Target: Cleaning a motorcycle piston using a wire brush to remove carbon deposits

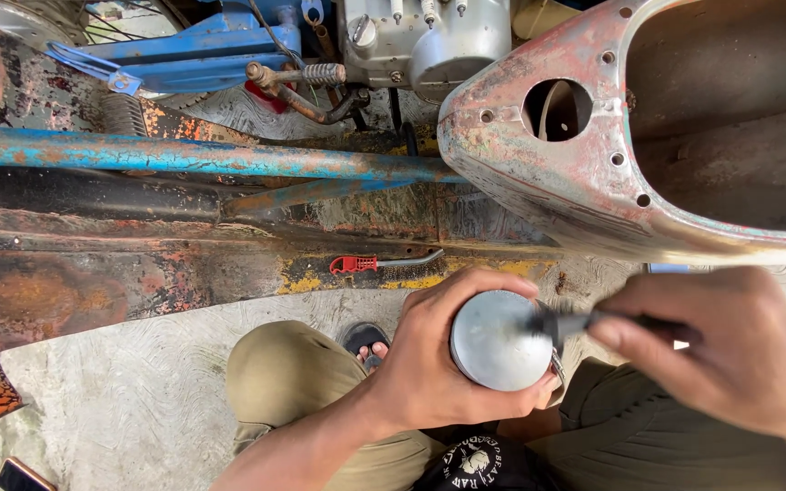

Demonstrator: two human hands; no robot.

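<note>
While the left hand [429,364] wraps around a round grey metal part [499,339], fingers curled over its top edge and thumb under it, the right hand [720,350] is closed on the dark handle of a small brush [564,323]. The brush head touches the part's flat face near its right edge. The part sits above the person's lap, between both knees, low in the middle of the view.

The person squats on a concrete floor [111,400] in khaki trousers [284,373], with a sandalled foot [366,341] showing just left of the left hand. On the floor beyond the hands lies a wire brush [384,264] with a red handle, well apart from the part. Behind it runs a rusty frame with a blue painted tube [184,156] crossing from the left. At the upper right is a worn reddish scooter body shell [575,155], with a round hole in its side and several small screw holes. A grey engine [429,36] stands at the top, beside a kick lever [307,77]. The corner of a phone [20,475] shows at the lower left edge.
</note>
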